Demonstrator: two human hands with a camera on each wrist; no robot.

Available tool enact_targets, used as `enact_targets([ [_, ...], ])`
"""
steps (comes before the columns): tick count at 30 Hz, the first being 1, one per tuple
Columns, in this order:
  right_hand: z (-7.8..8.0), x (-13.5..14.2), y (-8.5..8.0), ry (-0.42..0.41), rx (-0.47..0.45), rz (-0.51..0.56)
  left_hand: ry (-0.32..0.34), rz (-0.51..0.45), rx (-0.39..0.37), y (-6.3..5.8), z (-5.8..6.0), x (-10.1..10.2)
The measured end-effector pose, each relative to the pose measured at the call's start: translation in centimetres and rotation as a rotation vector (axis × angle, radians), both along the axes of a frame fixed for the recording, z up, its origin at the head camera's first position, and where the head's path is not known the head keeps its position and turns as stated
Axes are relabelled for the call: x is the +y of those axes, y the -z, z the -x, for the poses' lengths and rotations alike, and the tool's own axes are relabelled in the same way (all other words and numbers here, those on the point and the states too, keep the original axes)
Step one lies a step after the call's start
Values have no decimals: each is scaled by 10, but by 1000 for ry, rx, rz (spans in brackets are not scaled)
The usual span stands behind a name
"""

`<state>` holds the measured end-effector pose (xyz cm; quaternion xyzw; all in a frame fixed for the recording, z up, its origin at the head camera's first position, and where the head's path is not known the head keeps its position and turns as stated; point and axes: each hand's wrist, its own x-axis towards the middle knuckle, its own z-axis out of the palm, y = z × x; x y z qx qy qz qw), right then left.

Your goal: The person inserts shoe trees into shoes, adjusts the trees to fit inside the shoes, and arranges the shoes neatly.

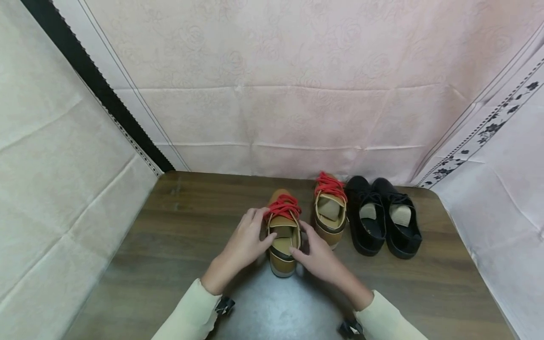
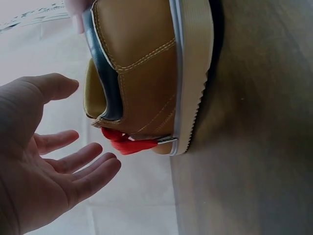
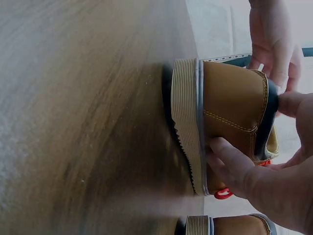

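Note:
A brown shoe with red laces (image 1: 282, 252) stands on the wooden table, toe pointing away from me, its dark collar (image 2: 105, 73) showing in the left wrist view. On its right side, my right hand (image 1: 320, 255) grips it, thumb at the collar near the heel and fingers along the brown side (image 3: 234, 93). To the left of the shoe is my left hand (image 1: 248, 238). Its fingers (image 2: 88, 159) are spread and relaxed, apart from the shoe in the left wrist view. A matching brown shoe (image 1: 330, 222) stands just to the right.
A pair of black lace-up shoes (image 1: 367, 231) stands right of the brown ones, pale padding inside them. The wooden table (image 1: 170, 245) meets a pale patterned cloth (image 1: 272, 118) at its back edge. More cloth hangs at both sides.

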<state>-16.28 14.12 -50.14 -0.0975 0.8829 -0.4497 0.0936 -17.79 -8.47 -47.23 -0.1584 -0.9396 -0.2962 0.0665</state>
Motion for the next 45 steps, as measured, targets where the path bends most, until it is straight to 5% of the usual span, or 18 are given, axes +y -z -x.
enact_targets([
  [7, -2, 1, 4, -69, -56, 110, -1, -58, -45, 7, -6, -4],
  [13, -1, -9, 6, -74, 61, 82, -7, -112, -75, 13, -10, -8],
  [33, 18, -32, 10, 195, 185, -84, -16, -314, -120, 28, -4, -16],
  [45, 33, -45, 13, 338, 201, -108, -51, -345, -130, 23, 3, -23],
])
